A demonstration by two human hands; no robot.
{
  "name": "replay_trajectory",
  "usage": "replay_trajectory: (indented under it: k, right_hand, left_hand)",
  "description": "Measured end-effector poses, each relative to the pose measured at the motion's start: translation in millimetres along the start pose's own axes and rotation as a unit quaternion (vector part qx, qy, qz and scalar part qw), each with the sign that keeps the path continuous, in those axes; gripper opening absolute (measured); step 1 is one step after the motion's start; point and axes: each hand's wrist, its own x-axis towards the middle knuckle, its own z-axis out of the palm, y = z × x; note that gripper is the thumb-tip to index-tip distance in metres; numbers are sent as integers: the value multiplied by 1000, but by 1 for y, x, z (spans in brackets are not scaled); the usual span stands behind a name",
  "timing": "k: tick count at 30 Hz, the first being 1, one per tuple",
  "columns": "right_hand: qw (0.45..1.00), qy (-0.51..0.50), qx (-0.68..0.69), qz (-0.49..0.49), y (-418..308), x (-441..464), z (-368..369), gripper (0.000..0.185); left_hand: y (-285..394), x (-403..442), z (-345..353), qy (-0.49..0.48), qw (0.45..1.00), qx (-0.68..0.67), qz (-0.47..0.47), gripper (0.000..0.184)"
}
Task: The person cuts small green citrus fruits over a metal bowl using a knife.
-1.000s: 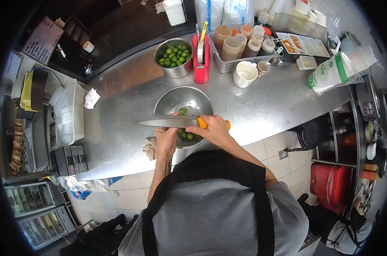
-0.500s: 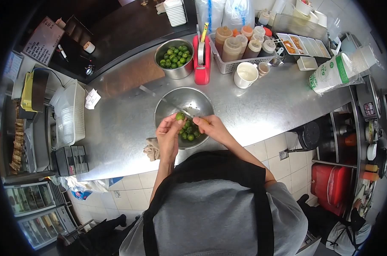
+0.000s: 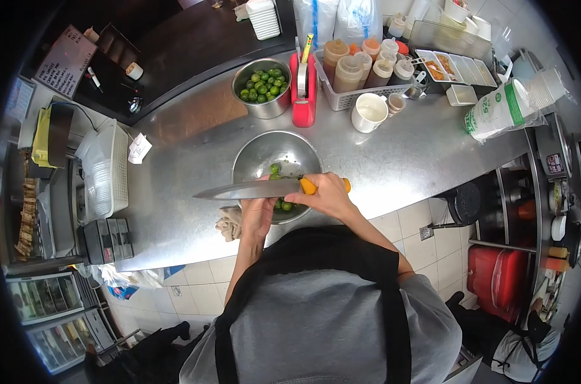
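My right hand (image 3: 327, 194) is closed around the yellow handle (image 3: 308, 186) of a large knife. Its broad blade (image 3: 249, 190) points left and lies across the front of my left hand (image 3: 258, 214). Just above the blade, at my left fingertips, a small green lime (image 3: 275, 168) shows; the blade hides most of that grip. Both hands are over the near part of a steel mixing bowl (image 3: 244, 160). More green limes (image 3: 285, 205) lie in the bowl, partly covered by the knife and my right hand.
A steel pot (image 3: 238, 105) full of limes stands behind the bowl, beside a red tape dispenser (image 3: 303, 109). A crumpled cloth (image 3: 228, 224) lies left of the bowl. Sauce bottles fill a grey basket (image 3: 338, 99); a white cup (image 3: 369, 114) stands before it. Other people are partly visible at the lower edges.
My right hand has turned the knife so its blade now shows broadside and points left across my left hand. The lime at my left fingertips, plain before, is now largely covered.
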Motion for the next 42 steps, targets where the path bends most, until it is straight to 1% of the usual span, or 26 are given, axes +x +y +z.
replay_trajectory:
  k: [1, 4, 7, 10, 12, 15, 16, 19, 21, 24, 30, 33, 36, 39, 40, 42]
  right_hand:
    - [1000, 5, -5, -7, -2, 0, -1, 57]
    - [999, 23, -14, -34, -4, -1, -1, 57]
    - [997, 39, -15, -65, -3, -1, 2, 57]
    - [996, 40, -17, -74, -2, 0, 2, 57]
    - [996, 35, -8, -82, 0, 2, -2, 58]
    - [998, 34, -12, -41, 14, 8, -6, 58]
    - [998, 34, -19, -47, 15, 8, -4, 58]
    - [997, 24, -25, -73, 12, 7, 1, 57]
    - [994, 14, -9, -103, 6, 7, 3, 57]
    - [996, 27, -15, -81, 15, 10, 2, 56]
    - [999, -6, -19, -50, 21, 10, -1, 54]
    - [999, 23, -19, -44, 23, 10, -2, 64]
    - [998, 25, -23, -44, 26, 9, -3, 64]
    - [999, -4, -20, -28, 31, 9, -4, 54]
    - [999, -8, -24, -24, 31, 8, -5, 57]
    - [999, -16, -33, -19, 29, 8, -8, 63]
  left_hand:
    - [0, 0, -2, 4, 1000, 9, -6, 26]
    - [-1, -2, -1, -23, 1000, -1, 6, 27]
    - [1, -6, 5, -52, 999, -1, 10, 26]
    - [-1, -4, 3, -40, 999, 3, 11, 24]
    - [3, -5, 5, -37, 999, 14, 34, 24]
    - [10, -4, -1, -37, 997, 39, 62, 23]
    - [12, -4, -3, -38, 996, 47, 72, 23]
    - [1, -5, 1, -42, 998, 19, 41, 23]
    - [1, -7, 4, -49, 998, 30, 35, 23]
    - [4, -6, 1, -42, 998, 37, 34, 22]
    - [5, -5, -5, -46, 999, 6, 19, 20]
    - [8, -6, -10, -44, 999, 4, 29, 20]
    - [9, -7, -13, -50, 998, -12, 28, 22]
    - [8, -4, -22, -92, 994, -54, 12, 25]
    - [10, -3, -26, -109, 992, -71, 6, 26]
    - [13, -1, -31, -96, 992, -78, -26, 25]
